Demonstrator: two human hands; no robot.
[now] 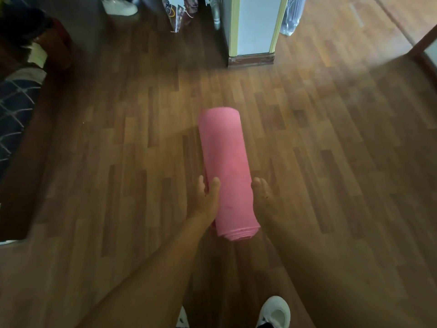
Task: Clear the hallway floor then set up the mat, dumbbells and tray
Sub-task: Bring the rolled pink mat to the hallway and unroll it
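You have the rolled pink mat (224, 162) held off the floor (118, 162), over its middle stretch and just ahead of your white shoe (275, 311). Your left grip (205, 202) is curled round the roll's left side with the thumb on top. Your right grip (263, 197) lies against the right side, with its visible fingers fairly straight, pressing rather than wrapping. Both of your 2 grips sit near the near end, so most of the roll hangs out in front unsupported. It could tip down or slide forward out of your hold, more likely on the right, where nothing closes round it. The outer edge of the mat seems to run under your left thumb, and easing that thumb could let the roll loosen. The long axis runs away from you. The layered end faces your body and the far end points toward the floor's far edge, near the wall corner (253, 43), angled slightly left.
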